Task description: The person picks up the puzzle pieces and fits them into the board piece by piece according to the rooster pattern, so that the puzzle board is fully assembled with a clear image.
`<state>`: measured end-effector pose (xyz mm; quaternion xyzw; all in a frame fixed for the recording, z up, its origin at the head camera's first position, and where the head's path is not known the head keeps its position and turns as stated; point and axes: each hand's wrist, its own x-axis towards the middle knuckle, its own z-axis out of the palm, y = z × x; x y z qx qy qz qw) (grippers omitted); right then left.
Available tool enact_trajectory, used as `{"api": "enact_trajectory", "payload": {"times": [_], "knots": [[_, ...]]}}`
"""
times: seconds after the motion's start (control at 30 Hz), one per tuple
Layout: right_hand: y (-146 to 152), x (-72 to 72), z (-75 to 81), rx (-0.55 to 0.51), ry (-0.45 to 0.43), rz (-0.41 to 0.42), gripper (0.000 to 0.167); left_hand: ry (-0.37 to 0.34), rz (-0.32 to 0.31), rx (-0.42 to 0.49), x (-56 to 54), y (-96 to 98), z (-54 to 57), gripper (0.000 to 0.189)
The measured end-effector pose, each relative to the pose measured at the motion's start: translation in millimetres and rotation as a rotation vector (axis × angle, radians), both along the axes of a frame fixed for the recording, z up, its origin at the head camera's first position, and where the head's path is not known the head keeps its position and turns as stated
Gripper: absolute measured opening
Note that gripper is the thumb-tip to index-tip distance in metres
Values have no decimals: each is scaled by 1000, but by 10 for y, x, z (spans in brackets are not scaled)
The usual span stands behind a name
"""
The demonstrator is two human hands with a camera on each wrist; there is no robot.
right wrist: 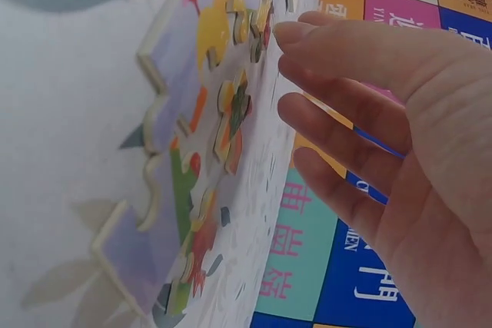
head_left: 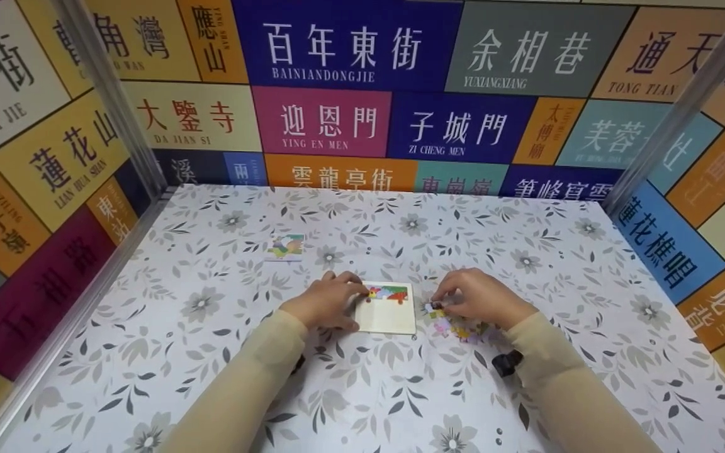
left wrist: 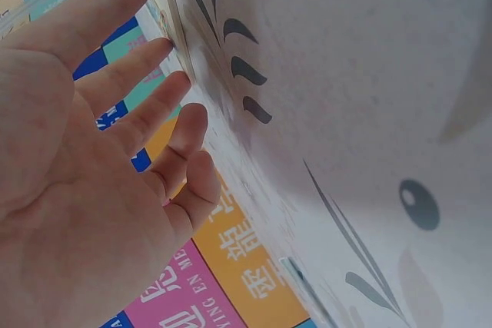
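A pale puzzle board lies flat on the table, with a strip of colourful joined pieces along its far edge. My left hand rests at the board's left side, fingers spread and touching its edge; the left wrist view shows this hand with its fingers loosely bent. My right hand reaches over loose puzzle pieces to the right of the board. In the right wrist view, the hand's thumb and index fingertips are close together beside the pieces; no piece is visible between them.
A small colourful picture card lies farther back on the left. The floral-patterned table meets panels with lettering at the back and sides. A black object is at the right wrist.
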<state>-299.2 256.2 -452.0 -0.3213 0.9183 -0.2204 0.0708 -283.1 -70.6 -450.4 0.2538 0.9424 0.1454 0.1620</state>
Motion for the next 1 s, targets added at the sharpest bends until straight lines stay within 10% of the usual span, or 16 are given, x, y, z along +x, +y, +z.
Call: {"api": "enact_trajectory", "payload": {"times": [1.0], "knots": [[47,33,-95,-36,12,17,15,-11,10,-4,2,5,-18,68]]}}
